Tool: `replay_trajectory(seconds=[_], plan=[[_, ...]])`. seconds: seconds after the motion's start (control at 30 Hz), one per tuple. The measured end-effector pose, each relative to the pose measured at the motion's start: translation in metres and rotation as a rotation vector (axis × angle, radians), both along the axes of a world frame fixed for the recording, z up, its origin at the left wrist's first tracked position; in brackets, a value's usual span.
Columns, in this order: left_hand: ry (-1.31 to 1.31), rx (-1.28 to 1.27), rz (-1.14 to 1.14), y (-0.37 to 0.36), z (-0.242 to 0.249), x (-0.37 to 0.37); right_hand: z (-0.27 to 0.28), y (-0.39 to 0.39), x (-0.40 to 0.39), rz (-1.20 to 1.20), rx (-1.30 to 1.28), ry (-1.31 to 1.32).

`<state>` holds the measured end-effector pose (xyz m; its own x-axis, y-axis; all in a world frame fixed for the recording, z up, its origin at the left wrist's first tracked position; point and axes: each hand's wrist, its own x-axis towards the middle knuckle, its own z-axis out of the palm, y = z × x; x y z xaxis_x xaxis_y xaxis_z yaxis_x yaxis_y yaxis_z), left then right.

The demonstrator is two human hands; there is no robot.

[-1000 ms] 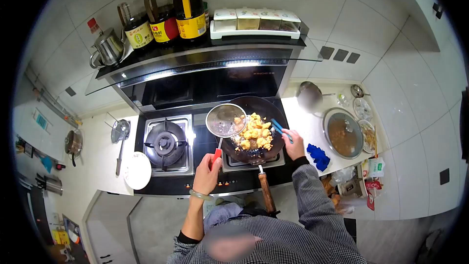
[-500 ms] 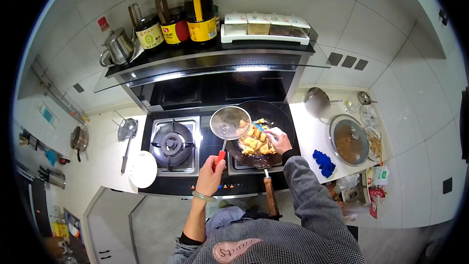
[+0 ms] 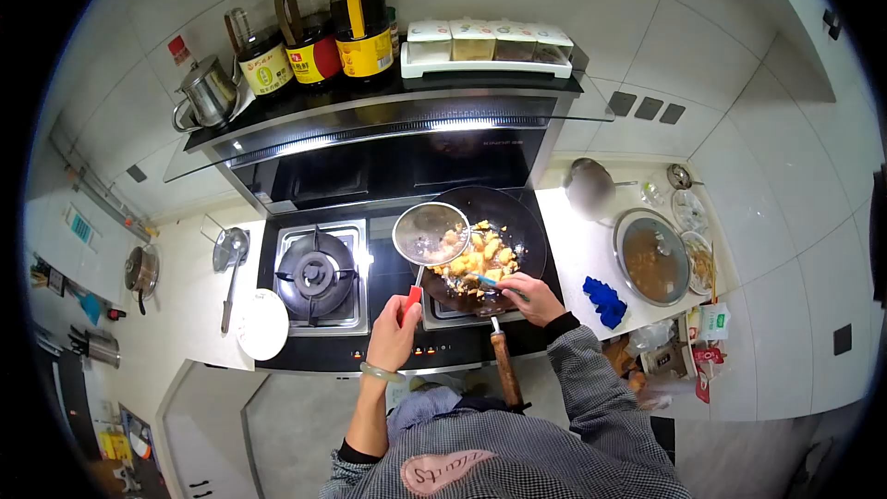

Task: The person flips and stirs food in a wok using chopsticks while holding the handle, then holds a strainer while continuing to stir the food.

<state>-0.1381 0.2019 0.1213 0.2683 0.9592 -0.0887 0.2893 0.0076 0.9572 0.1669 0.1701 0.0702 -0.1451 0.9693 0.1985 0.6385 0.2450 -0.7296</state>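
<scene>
My left hand (image 3: 392,334) is closed around the red handle of a round mesh strainer (image 3: 431,234). The strainer hangs over the left side of a dark wok (image 3: 525,226) on the right burner. Golden-brown fried pieces (image 3: 487,251) lie in the wok, and some show through the mesh. My right hand (image 3: 533,298) grips a thin blue utensil (image 3: 482,278) at the wok's near right rim. Its tip reaches in among the pieces; its exact kind is too small to tell. The wok's wooden handle (image 3: 505,368) points toward my body.
A black burner (image 3: 316,274) and a white plate (image 3: 263,324) are on the left. A ladle (image 3: 233,279) lies on the left counter. On the right are a blue cloth (image 3: 604,303), a lidded pan (image 3: 652,259) and a small pot (image 3: 589,188). Sauce bottles (image 3: 363,20) stand on the ledge.
My right hand has moved down toward the near rim of the wok, drawing the blue utensil's tip nearer me. The strainer stays over the wok's left side. The whole view has shifted slightly.
</scene>
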Motion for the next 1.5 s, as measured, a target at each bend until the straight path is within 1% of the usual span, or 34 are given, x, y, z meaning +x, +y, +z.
replay_trajectory(seconds=[0.07, 0.1, 0.17, 0.2, 0.23, 0.3, 0.4, 0.5, 0.53, 0.57, 0.63, 0.67, 0.7, 0.77, 0.83, 0.9, 0.93, 0.97, 1.03, 1.1, 1.17, 1.2, 1.23, 1.3, 1.37, 1.4, 1.43, 1.5], plan=[[0.006, 0.014, -0.010, -0.001, -0.001, -0.002, 0.001, -0.001, 0.000, -0.137, 0.074, -0.011], [0.000, 0.019, -0.006, -0.001, -0.001, -0.002, 0.003, 0.001, 0.005, -0.137, 0.078, -0.010], [-0.004, 0.020, -0.001, -0.002, 0.000, -0.002, 0.008, 0.004, 0.013, -0.284, 0.134, 0.039], [-0.006, 0.003, 0.002, -0.003, 0.001, -0.002, 0.002, 0.010, 0.018, -0.343, 0.168, 0.072], [-0.008, -0.013, 0.004, -0.003, 0.002, -0.002, -0.001, 0.015, 0.021, -0.420, 0.147, 0.041], [-0.010, -0.017, 0.003, -0.004, 0.003, -0.002, -0.017, 0.032, 0.025, -0.508, 0.184, 0.019], [-0.006, -0.012, -0.003, -0.004, -0.002, -0.003, -0.046, 0.049, 0.019, -0.437, 0.181, 0.050], [0.001, -0.004, 0.001, -0.004, -0.002, -0.005, -0.039, 0.050, 0.003, -0.321, 0.034, 0.184], [0.003, -0.004, 0.004, -0.004, -0.002, -0.005, -0.031, 0.046, -0.004, -0.268, 0.081, 0.186], [0.003, -0.005, 0.005, -0.005, -0.002, -0.005, -0.030, 0.042, -0.008, -0.268, 0.079, 0.186], [-0.001, -0.009, 0.007, -0.005, -0.003, -0.005, -0.028, 0.034, -0.013, -0.088, 0.093, 0.143], [-0.002, -0.010, 0.007, -0.005, -0.003, -0.005, -0.012, 0.026, -0.015, -0.011, 0.033, 0.100], [-0.001, -0.010, 0.006, -0.005, -0.003, -0.006, -0.006, 0.021, -0.014, -0.011, 0.032, 0.100], [-0.001, -0.011, 0.007, -0.005, -0.004, -0.007, 0.005, 0.008, -0.007, 0.139, -0.072, 0.052], [0.005, -0.011, 0.018, -0.005, -0.006, -0.009, 0.029, -0.007, -0.004, 0.102, -0.121, 0.017], [-0.006, -0.004, 0.025, -0.005, -0.005, -0.008, 0.050, -0.017, -0.006, 0.019, -0.148, 0.104], [-0.017, 0.005, 0.029, -0.005, -0.005, -0.006, 0.043, -0.017, -0.008, 0.073, -0.083, 0.094], [-0.017, 0.002, 0.024, -0.005, -0.002, -0.004, 0.042, -0.017, -0.015, 0.133, -0.081, 0.119], [-0.004, -0.016, 0.013, -0.005, 0.005, 0.003, 0.015, -0.012, -0.034, 0.068, -0.061, 0.092], [0.005, -0.008, 0.007, -0.006, -0.001, 0.003, -0.002, -0.007, -0.028, 0.045, -0.009, 0.061], [0.018, 0.000, 0.015, -0.006, -0.004, -0.001, 0.002, -0.006, -0.022, -0.097, 0.059, 0.007], [0.027, 0.010, 0.010, -0.007, -0.004, -0.002, 0.012, -0.011, -0.016, -0.163, 0.013, 0.010], [0.034, 0.020, 0.004, -0.007, -0.005, -0.003, 0.012, -0.013, -0.008, -0.198, 0.161, -0.002], [0.035, 0.014, 0.019, -0.009, -0.004, -0.005, 0.018, -0.017, 0.006, -0.359, 0.112, 0.065], [0.033, 0.032, 0.024, -0.010, -0.006, -0.006, 0.010, -0.013, 0.016, -0.489, 0.155, 0.009], [0.033, 0.031, 0.025, -0.010, -0.005, -0.006, 0.000, -0.009, 0.020, -0.513, 0.147, -0.055], [0.023, 0.009, 0.027, -0.010, -0.001, -0.004, -0.013, -0.003, 0.021, -0.514, 0.148, -0.056], [0.012, -0.011, 0.025, -0.011, -0.001, -0.004, -0.032, 0.009, 0.016, -0.428, 0.149, 0.104]])
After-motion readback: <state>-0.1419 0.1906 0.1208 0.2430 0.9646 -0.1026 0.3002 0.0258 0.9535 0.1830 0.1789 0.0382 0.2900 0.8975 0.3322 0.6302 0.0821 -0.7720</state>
